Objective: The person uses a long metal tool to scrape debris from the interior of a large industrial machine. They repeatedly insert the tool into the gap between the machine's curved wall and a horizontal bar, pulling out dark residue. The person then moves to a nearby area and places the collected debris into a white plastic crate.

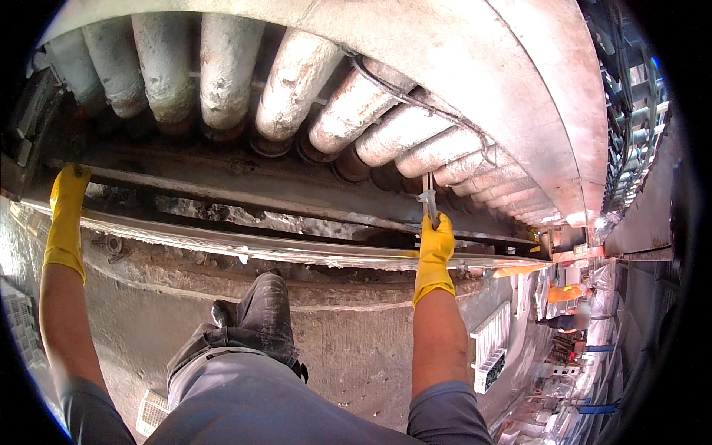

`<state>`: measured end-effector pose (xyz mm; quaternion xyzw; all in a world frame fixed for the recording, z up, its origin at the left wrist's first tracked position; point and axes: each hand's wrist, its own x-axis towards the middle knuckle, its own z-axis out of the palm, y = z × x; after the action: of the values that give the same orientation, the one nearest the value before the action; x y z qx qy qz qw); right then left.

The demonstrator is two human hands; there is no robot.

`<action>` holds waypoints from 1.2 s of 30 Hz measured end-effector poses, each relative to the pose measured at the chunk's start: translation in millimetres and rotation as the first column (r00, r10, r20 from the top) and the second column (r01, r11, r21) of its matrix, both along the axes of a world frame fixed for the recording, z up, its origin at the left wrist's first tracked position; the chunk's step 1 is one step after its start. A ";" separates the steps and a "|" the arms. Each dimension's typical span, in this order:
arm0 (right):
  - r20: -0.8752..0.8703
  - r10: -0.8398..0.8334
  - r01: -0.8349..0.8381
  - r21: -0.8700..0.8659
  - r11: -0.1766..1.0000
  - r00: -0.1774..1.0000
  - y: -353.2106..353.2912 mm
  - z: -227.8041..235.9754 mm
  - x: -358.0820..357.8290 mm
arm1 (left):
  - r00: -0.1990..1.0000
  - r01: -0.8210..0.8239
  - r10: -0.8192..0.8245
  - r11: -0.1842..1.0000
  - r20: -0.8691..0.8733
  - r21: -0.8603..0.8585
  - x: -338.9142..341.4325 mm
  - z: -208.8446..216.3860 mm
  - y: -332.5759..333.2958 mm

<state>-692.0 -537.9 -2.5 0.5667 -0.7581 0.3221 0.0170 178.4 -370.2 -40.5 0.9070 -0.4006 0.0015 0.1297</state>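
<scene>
Both my hands wear yellow rubber gloves. My left hand (68, 208) reaches to the far left end of a long dark metal rail (245, 185), its fingers closed over the rail's edge. My right hand (436, 248) is wrapped round a slim grey metal tool (429, 199) with narrow parallel bars and a small crosspiece. The tool points up toward a row of thick, crusted pale pipes (226, 70); its exact kind is unclear. Between the rail and a lighter metal front edge (252, 243) runs a long slot with pale, crusty material inside.
A dark cable (404, 95) hangs across the pipes beneath a broad curved metal cover (475, 67). Plastic crates stand on the floor at the right (491, 345) and lower left (152, 413). Farther right is another person (569, 320), near an orange object (566, 293).
</scene>
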 end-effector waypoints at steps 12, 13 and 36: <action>0.039 -0.050 0.047 0.087 0.995 0.998 55.6 -1.8 -12.9 | 1.000 -0.002 0.003 0.999 0.019 -0.045 -18.1 -2.7 68.0; 0.022 -0.060 0.058 0.093 0.994 0.998 62.6 0.9 -10.7 | 0.999 -0.013 0.015 0.998 0.032 -0.056 -23.2 -2.9 74.6; 0.141 -0.057 0.037 0.145 0.989 0.988 122.8 -1.4 -25.5 | 0.997 -0.037 0.036 0.999 -0.064 -0.016 -40.4 -7.2 135.1</action>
<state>-717.5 -415.1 -3.9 0.5236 -0.7916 0.3069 -0.0709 138.0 -235.1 -47.7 0.9127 -0.3795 -0.0214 0.1502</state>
